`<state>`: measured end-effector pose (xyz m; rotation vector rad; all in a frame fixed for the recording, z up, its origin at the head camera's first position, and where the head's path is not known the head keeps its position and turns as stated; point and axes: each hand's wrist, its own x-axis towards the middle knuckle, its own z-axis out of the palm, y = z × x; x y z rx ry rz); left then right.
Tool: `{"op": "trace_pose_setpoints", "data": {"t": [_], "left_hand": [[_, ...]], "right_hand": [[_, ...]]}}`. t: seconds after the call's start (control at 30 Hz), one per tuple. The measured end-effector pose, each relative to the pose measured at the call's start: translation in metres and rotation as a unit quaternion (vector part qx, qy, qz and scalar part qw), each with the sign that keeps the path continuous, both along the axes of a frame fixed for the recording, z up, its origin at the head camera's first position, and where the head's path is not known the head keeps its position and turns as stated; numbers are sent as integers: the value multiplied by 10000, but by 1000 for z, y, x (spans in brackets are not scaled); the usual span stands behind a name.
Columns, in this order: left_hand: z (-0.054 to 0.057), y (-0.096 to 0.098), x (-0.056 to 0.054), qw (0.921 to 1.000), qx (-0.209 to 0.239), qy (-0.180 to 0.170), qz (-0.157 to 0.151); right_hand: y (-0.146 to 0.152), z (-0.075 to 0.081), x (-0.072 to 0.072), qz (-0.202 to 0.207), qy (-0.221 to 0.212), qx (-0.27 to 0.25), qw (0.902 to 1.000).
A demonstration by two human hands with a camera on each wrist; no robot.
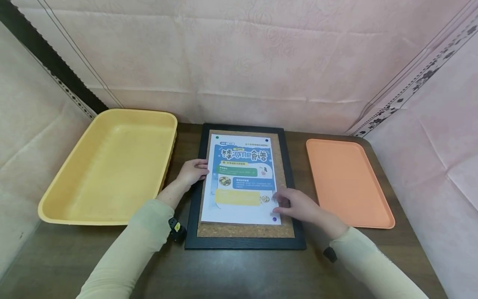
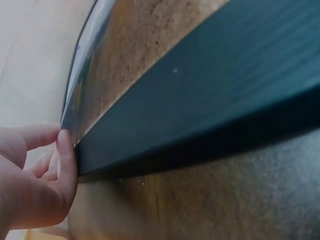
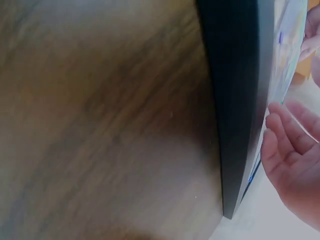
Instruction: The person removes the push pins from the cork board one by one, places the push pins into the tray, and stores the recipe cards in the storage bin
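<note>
A black-framed cork board (image 1: 245, 231) lies flat on the table. On it lies a printed poster (image 1: 239, 211), blue and white with Chinese lettering. Coloured pushpins show at its corners: a green pushpin (image 1: 217, 137) at top left, a blue pushpin (image 1: 267, 140) at top right and a purple pushpin (image 1: 274, 219) at bottom right. My left hand (image 1: 191, 172) rests at the frame's left side, fingertips by the poster's left edge. Over the poster's lower right edge is my right hand (image 1: 298, 204), fingers loosely bent above the purple pushpin; whether they touch the paper is unclear.
To the left stands a large yellow tray (image 1: 108, 166), its rim close to my left forearm. A flat orange tray (image 1: 351, 182) lies to the right. Behind and at both sides hang pale patterned cloth walls (image 1: 242, 62). The dark wooden table (image 1: 239, 274) runs along the front.
</note>
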<state>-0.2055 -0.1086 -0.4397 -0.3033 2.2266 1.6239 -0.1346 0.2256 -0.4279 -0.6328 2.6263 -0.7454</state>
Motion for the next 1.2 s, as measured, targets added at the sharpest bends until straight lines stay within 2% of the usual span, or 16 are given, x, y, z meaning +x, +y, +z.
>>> {"op": "trace_pose_setpoints", "data": {"t": [0.13,0.3,0.53,0.77,1.0,1.2], "left_hand": [[-1,-1,1,10000,50,19,-11],[-1,-3,0,9999,157,-62,3],[-1,-3,-3,9998,197,-84,20],[1,-3,-2,9999,119,-67,39],[0,-2,-2,10000,36,-8,-6],[0,-2,-1,10000,19,-40,37]], "right_hand": [[-2,-2,2,265,-375,-99,9989],[-5,-2,4,483,-616,-6,9969],[-9,-1,3,683,-826,137,9942],[-18,6,2,866,-868,575,9908],[-29,15,7,597,-1018,1050,9874],[-39,18,16,293,-682,1408,9872]]}}
